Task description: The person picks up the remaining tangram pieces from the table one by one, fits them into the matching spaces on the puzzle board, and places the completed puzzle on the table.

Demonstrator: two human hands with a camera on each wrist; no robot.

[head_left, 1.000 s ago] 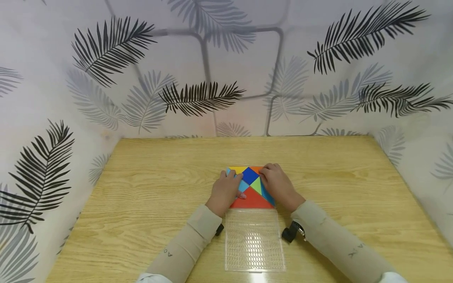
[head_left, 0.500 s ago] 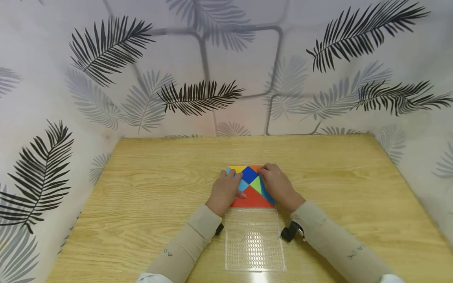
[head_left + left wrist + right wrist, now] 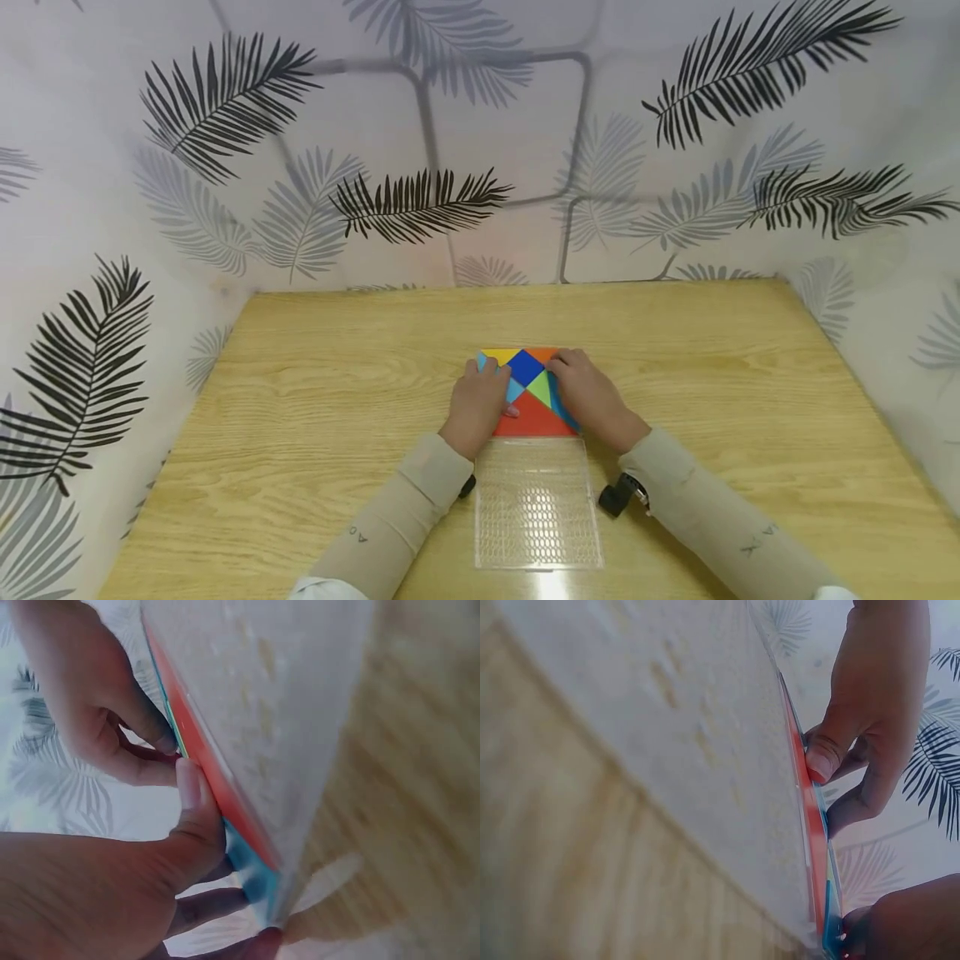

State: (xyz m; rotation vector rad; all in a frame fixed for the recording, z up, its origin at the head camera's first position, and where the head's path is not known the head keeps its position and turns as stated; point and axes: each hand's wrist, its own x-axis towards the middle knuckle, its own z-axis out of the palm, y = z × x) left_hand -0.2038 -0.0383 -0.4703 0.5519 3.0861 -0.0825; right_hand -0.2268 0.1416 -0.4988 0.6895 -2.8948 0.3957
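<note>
A tangram lies in a flat clear plastic case in the head view, its red triangle (image 3: 534, 418) nearest the person. Behind the red are a green triangle (image 3: 540, 387), a dark blue square (image 3: 527, 368), a yellow piece (image 3: 498, 355) and an orange piece (image 3: 539, 354). My left hand (image 3: 477, 406) rests over the left side, fingers spread on the light blue pieces (image 3: 514, 390), thumb touching near the red. At the far right corner, my right hand (image 3: 590, 393) has thumb and bent fingers together by the orange piece; I cannot tell whether they pinch it. It partly covers a blue triangle (image 3: 554, 395).
The case's clear textured lid (image 3: 510, 508) lies folded flat towards the person, between the forearms. Wood-grain tabletop (image 3: 337, 400) surrounds the case. A leaf-patterned backdrop (image 3: 480, 125) rises behind the table and along both sides. A dark strapped device (image 3: 615, 497) hangs at the right wrist.
The head view shifts slightly. Both hands stay at the same places on the tangram, and the pieces keep their arrangement.
</note>
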